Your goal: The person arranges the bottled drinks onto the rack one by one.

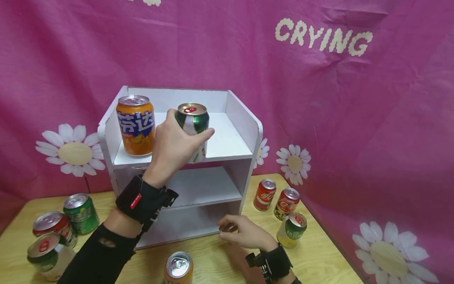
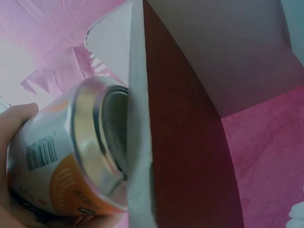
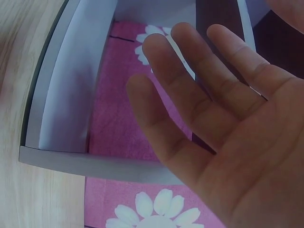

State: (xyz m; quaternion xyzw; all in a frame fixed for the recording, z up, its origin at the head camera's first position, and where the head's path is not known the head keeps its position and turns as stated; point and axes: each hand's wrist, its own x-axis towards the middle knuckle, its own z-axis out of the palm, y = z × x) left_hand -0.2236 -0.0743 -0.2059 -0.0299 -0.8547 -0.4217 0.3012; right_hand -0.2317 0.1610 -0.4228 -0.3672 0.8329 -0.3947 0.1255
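Note:
My left hand [image 1: 173, 144] grips a green-and-white drink can [image 1: 194, 121] with a gold rim and red pull tab, at the front edge of the white shelf unit's [image 1: 228, 136] top tier. In the left wrist view the can's bottom rim [image 2: 88, 137] is right at the shelf board's edge [image 2: 141, 142], fingers and thumb around its body. An orange soda can [image 1: 136, 132] stands upright on that tier, left of the hand. Low by the unit's right front corner, my right hand [image 1: 250, 233] holds nothing; its fingers are loosely bent, with the palm showing in the right wrist view.
On the wooden table [image 1: 213, 264], a green can [image 1: 83, 215], a red can [image 1: 53, 225] and a green-topped can [image 1: 49, 254] stand left. Two red cans [image 1: 264, 197] and another green-topped can [image 1: 291, 232] stand right. An orange can [image 1: 179, 268] is in front. A pink curtain hangs behind.

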